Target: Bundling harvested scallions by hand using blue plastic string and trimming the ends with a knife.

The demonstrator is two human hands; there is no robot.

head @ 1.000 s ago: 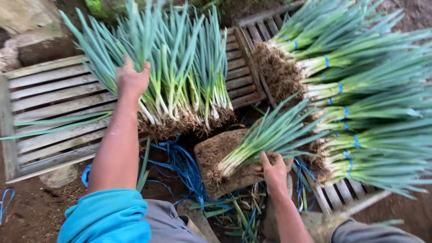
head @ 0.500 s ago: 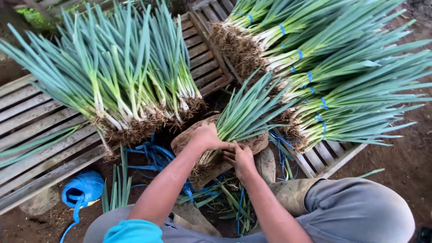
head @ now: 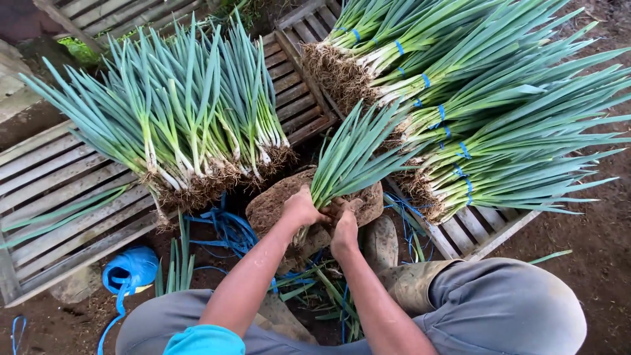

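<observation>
Scallion bunch [head: 351, 154] gripped by both hands, left [head: 302, 207] & right [head: 345, 227], over rock [head: 269, 204].

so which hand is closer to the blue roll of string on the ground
Left. The left hand grips the scallion bunch on the side toward the blue string roll, which lies off to its lower left. The right hand is farther over.

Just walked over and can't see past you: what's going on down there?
A person grips a small bunch of green onions at its base with both hands, left hand and right hand, over a brown stone. Loose onions lie on a wooden pallet to the left; tied bundles are stacked to the right.
</observation>
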